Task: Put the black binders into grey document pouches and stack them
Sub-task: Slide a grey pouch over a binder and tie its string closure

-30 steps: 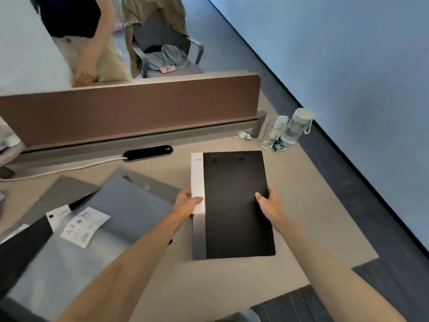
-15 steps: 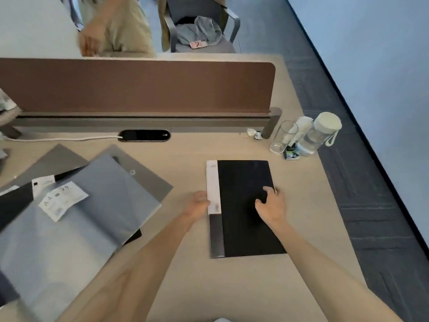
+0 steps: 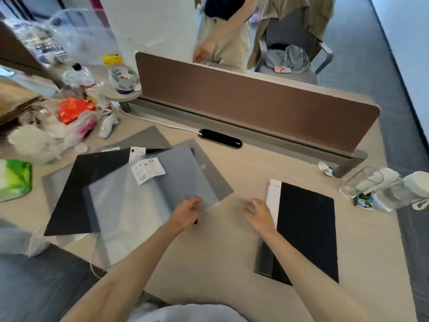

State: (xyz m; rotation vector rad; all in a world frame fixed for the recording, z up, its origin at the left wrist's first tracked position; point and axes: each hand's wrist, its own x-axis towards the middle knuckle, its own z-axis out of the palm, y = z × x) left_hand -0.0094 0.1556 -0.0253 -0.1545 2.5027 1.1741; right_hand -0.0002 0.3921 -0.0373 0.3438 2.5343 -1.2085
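Overall: both forearms reach forward over a beige desk (image 3: 220, 252), and the hands lie near each other at mid-desk.
Left hand (image 3: 189, 211): fingers curled, pinching the near right corner of the pouch pack.
Pouch pack (image 3: 144, 205): pale grey pouches in a clear wrapper, flat on the desk at left centre and skewed to the desk edge. A white label (image 3: 148, 171) on top reads A4 and 20.
Right hand (image 3: 257, 213): blurred, with fingers loosely bent and nothing seen in them. It is just beside the right binder's white strip; I cannot tell whether it touches.
Right binder (image 3: 306, 228): black and flat on the desk to the right of the right hand. A white strip (image 3: 274, 198) runs along its left edge. It is not in any pouch.
Left binder (image 3: 92, 189): black and flat, partly under the pouch pack.
Loose grey pouch (image 3: 209, 180): darker grey with a snap button showing, sticking out from under the pack's far right side.
Second grey sheet (image 3: 144, 138): farther back, also partly covered.
Divider (image 3: 255, 101): a brown panel across the far side of the desk, with a black oval cable port (image 3: 220, 138) at its foot.
Right edge: a drinking glass (image 3: 357, 184) and a clear bottle (image 3: 404, 194) stand side by side.
Far left: a heap of plastic bags (image 3: 69, 117), with a green packet (image 3: 14, 180) nearer.
Beyond the divider: a second person (image 3: 222, 43) stands by a chair (image 3: 292, 54) draped with clothes.
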